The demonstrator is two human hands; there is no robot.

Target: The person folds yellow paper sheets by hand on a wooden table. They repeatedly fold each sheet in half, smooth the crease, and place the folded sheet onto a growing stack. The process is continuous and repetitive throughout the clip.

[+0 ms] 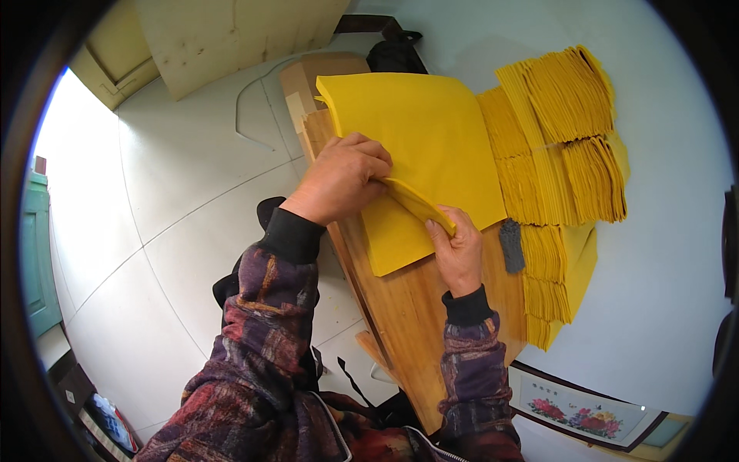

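Yellow cloth: the broad piece (416, 127) lies over the far part of the wooden table (412, 316), between the table's left edge and the folded cloth stacks (562, 146).
Raised yellow fold: it (418, 202) stands up from the near part of the broad piece, stretched between the two hands; whether it is a separate piece, I cannot tell.
Left hand: this hand (346, 171) is bent over the fold's left end, its fingers curled together and clamped on the cloth; the thumb is mostly hidden.
Right hand: this hand (459, 248) pinches the fold's other end, thumb on the near face, fingers behind.
Cloth stacks: many folded yellow layers are packed tightly in rows along the table's right side, by the pale wall (662, 231).
Grey fuzzy piece: it (511, 246) lies just beside the stacks, near the broad cloth's right corner.
Cardboard carton: the brown carton (308, 71) is beyond the table's far end, partly covered from view by the yellow cloth; its inside is hidden.
Plastic package: the blue-and-white package (114, 422) is at lower left, beside a dark brown box-like piece (75, 389); I cannot tell whether one holds the other.
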